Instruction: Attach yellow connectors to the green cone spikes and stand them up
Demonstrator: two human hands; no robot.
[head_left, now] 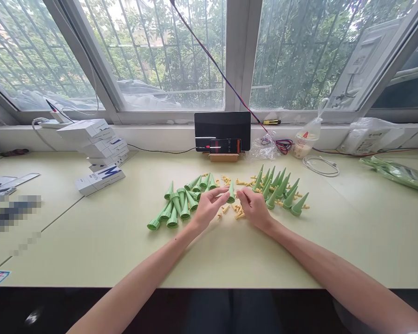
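My left hand point(208, 208) pinches a green plastic watering spike point(231, 193), its point up and its wide collar down. Close by on the right, my right hand point(255, 208) is closed at the fingertips; what it holds, if anything, is too small to make out. Loose green spikes point(175, 204) lie heaped beside my left hand. Past my right hand, several spikes point(288, 197) stand upright on their collars, with small yellow pieces sticking out from some of them. Small yellow plastic pieces point(239, 212) are scattered on the table between and behind my hands.
A black tablet and a phone point(225, 146) lean on a cardboard stand point(223, 157) at the back. White boxes point(99, 144) are stacked at left. Clear plastic wrap point(264, 147), cables point(320, 166) and bagged items point(399, 174) lie along the back and right of the pale table point(209, 264).
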